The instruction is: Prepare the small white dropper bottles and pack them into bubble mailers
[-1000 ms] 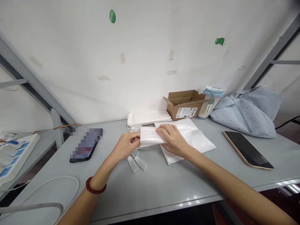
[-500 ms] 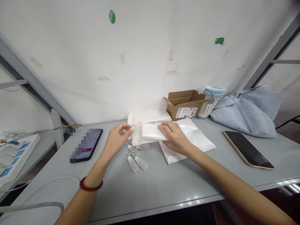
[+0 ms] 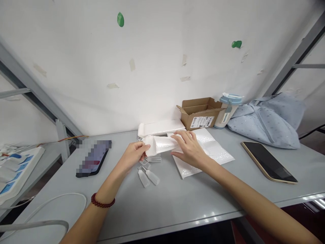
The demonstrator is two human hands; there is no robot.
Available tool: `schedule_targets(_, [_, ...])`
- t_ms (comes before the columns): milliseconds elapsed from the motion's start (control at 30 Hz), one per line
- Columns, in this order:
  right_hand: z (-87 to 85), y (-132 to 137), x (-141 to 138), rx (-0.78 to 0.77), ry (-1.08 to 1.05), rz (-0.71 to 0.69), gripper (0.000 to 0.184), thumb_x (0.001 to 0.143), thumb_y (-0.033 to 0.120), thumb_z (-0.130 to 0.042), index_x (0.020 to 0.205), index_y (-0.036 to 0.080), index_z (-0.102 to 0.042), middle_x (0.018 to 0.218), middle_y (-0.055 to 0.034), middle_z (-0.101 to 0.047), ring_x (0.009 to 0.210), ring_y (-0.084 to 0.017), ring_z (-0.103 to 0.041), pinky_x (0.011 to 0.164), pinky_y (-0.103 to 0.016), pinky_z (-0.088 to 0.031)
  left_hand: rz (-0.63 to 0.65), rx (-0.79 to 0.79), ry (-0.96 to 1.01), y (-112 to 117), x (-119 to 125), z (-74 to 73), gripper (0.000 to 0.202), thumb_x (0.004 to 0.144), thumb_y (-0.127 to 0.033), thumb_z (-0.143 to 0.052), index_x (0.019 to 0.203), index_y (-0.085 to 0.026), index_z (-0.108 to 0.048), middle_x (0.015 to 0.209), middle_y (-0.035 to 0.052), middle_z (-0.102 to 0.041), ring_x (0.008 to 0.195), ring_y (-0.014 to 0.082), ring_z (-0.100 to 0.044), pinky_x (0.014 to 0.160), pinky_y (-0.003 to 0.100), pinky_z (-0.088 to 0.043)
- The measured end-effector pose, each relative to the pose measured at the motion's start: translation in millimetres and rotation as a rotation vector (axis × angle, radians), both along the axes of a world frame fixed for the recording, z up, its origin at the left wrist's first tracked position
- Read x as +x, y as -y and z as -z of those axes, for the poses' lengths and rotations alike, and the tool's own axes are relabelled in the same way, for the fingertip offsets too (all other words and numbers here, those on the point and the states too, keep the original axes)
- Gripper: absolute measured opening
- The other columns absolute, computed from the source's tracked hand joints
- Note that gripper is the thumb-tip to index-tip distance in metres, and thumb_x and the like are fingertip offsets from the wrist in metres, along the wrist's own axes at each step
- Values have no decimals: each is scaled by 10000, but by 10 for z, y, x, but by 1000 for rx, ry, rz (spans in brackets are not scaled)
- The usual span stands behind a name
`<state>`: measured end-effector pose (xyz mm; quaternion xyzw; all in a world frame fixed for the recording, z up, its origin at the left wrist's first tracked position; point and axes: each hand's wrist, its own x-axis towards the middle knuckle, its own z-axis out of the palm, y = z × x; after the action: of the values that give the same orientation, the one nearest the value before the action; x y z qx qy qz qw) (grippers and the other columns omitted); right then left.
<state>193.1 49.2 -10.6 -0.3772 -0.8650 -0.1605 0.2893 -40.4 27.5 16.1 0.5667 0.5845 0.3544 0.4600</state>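
My left hand is closed, pinching the flap end of a small white bubble mailer above the table. The mailer is tilted, so less of its face shows. At its other end is my right hand, with the thumb and fingers spread apart around the mailer's edge; whether a fingertip touches it is hard to see. Beneath the right hand lies a larger white bubble mailer. Several small translucent plastic tags with loops rest below the held mailer. Behind it, another white mailer lies near the wall.
An open cardboard box stands by the wall, beside a lidded cup and a pale blue cloth bag. One phone lies at right, another phone at left. A power strip and white cable are at far left.
My left hand has moved slightly right and now grips the mailer's flap. The mailer has turned and shows a narrower face. My right hand's fingers have spread, its thumb now visible.
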Motion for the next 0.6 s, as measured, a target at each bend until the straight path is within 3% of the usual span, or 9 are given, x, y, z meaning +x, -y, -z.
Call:
schedule_targets(233, [105, 36, -81, -4, 85, -59, 347, 820, 177, -523, 1161, 131, -475, 1160, -168, -551, 1105, -292, -462, 882, -445, -339, 40, 29, 130, 13, 64, 35, 362, 774, -396, -582, 527, -168, -451, 426, -57, -436, 420, 67, -367, 446, 203, -257])
schedule_targets(400, [107, 70, -88, -9, 124, -84, 437, 760, 71, -480, 1194, 126, -481, 1201, -168, -557, 1177, -296, -444, 927, -487, -328, 35, 35, 174, 22, 78, 51, 348, 774, -386, -588, 531, -161, -481, 437, -49, -449, 419, 68, -388, 435, 204, -260])
schedule_targets(600, [119, 85, -90, -34, 125, -99, 473, 786, 41, -391, 1253, 87, -445, 1293, -180, -519, 1213, -254, -464, 976, -483, -337, 10, 81, 182, 6, 117, 35, 379, 776, -416, -583, 521, -162, -463, 461, -44, -462, 437, 75, -407, 463, 214, -305])
